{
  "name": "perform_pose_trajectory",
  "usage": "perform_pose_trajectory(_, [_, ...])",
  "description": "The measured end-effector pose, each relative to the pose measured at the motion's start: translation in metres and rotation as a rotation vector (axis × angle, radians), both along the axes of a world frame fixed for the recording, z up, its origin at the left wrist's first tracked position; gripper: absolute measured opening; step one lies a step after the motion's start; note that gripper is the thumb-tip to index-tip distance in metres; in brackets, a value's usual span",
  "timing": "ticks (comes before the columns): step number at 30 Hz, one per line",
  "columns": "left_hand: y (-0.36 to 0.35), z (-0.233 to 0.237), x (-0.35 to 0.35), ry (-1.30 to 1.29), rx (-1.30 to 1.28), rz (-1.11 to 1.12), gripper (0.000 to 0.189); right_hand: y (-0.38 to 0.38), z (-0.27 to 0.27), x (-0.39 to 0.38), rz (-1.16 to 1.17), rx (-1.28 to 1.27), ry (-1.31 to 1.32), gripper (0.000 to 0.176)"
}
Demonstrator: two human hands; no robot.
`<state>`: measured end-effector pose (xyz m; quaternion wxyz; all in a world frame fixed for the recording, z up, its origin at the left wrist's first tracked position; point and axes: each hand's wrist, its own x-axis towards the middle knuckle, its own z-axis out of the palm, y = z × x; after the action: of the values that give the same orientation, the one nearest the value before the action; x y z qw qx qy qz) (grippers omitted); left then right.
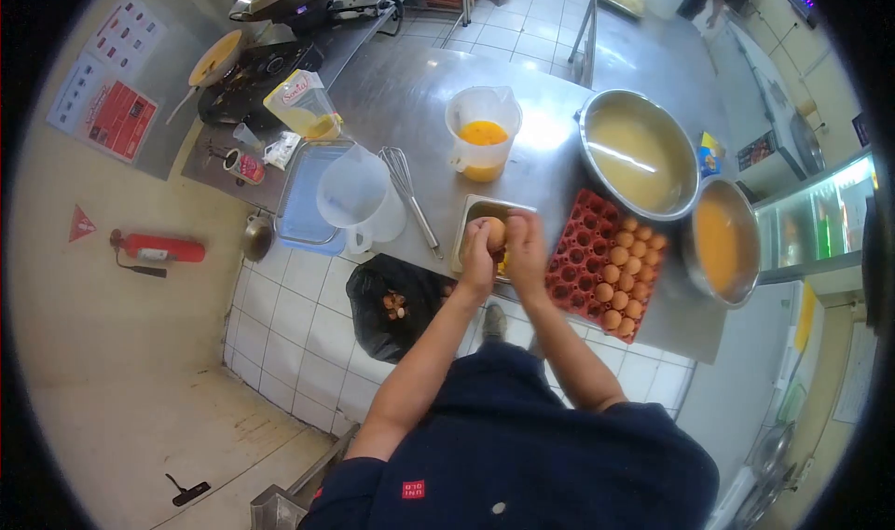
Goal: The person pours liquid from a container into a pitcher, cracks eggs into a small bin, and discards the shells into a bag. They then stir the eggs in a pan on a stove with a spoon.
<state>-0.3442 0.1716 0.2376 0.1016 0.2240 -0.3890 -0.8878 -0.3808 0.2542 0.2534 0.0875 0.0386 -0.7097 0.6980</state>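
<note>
One egg (494, 233) sits gripped in the left hand (479, 263), over the metal pan (476, 205). I see the right hand (529, 258) just right of the egg; I can't tell if it holds anything.

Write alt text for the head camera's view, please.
A person's left hand holds a brown egg above a metal pan on a steel table, with the right hand close by. To the right are a partly filled red egg tray and two metal bowls of liquid; beyond the pan stands a jug of yellow-orange liquid.
</note>
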Motion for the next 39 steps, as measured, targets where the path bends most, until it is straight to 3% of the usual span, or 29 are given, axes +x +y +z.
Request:
perform_pose_trajectory(1, [0.003, 0.000, -0.002, -0.003, -0.020, 0.046, 0.025, -0.002, -0.006, 0.003, 0.147, 0.135, 0.080, 0.026])
perform_pose_trajectory(4, [-0.004, -0.001, -0.001, 0.010, 0.017, 0.031, 0.025, -0.003, -0.002, -0.007, 0.070, -0.027, -0.039, 0.025])
perform_pose_trajectory(7, [-0.006, 0.001, 0.000, -0.012, 0.028, 0.033, 0.026, -0.004, 0.012, -0.004, 0.015, -0.058, 0.017, 0.025])
perform_pose_trajectory(10, [0.000, -0.020, -0.010, 0.022, -0.050, 0.098, 0.028, -0.011, 0.011, 0.000, 0.124, 0.102, 0.069, 0.026])
perform_pose_trajectory(14, [-0.008, 0.000, 0.000, -0.005, 0.030, 0.026, 0.024, -0.007, 0.010, -0.014, 0.097, -0.120, -0.053, 0.021])
perform_pose_trajectory(16, [-0.011, 0.009, -0.001, -0.108, -0.155, 0.016, 0.027, 0.007, 0.023, -0.024, 0.113, -0.054, -0.081, 0.020])
perform_pose_trajectory(18, [-0.022, 0.013, 0.000, -0.108, -0.218, -0.054, 0.029, 0.026, 0.028, -0.038, 0.416, 0.124, -0.178, 0.021])
perform_pose_trajectory(20, [-0.031, 0.013, 0.001, -0.110, -0.279, -0.123, 0.031, 0.035, 0.041, -0.042, 0.532, 0.116, -0.224, 0.019])
perform_pose_trajectory(22, [-0.037, 0.011, -0.003, -0.058, -0.452, -0.201, 0.035, 0.039, 0.066, -0.041, 0.837, 0.054, -0.294, 0.026])
perform_pose_trajectory(25, [-0.045, 0.028, -0.004, -0.045, -0.433, -0.303, 0.034, 0.040, 0.045, -0.049, 0.917, 0.103, -0.213, 0.034])
perform_pose_trajectory(29, [-0.045, 0.050, 0.002, 0.029, -0.520, -0.189, 0.038, 0.040, 0.033, -0.056, 0.872, 0.060, -0.230, 0.036])
perform_pose_trajectory(31, [-0.055, 0.055, 0.005, 0.087, -0.620, -0.356, 0.048, 0.040, 0.035, -0.056, 0.874, 0.001, -0.326, 0.034])
perform_pose_trajectory(34, [-0.063, 0.055, 0.006, 0.047, -0.692, -0.429, 0.051, 0.039, 0.042, -0.056, 0.892, 0.073, -0.332, 0.035])
perform_pose_trajectory(39, [-0.061, 0.059, 0.006, 0.018, -0.848, -0.424, 0.046, 0.036, 0.044, -0.056, 0.908, 0.140, -0.323, 0.037])
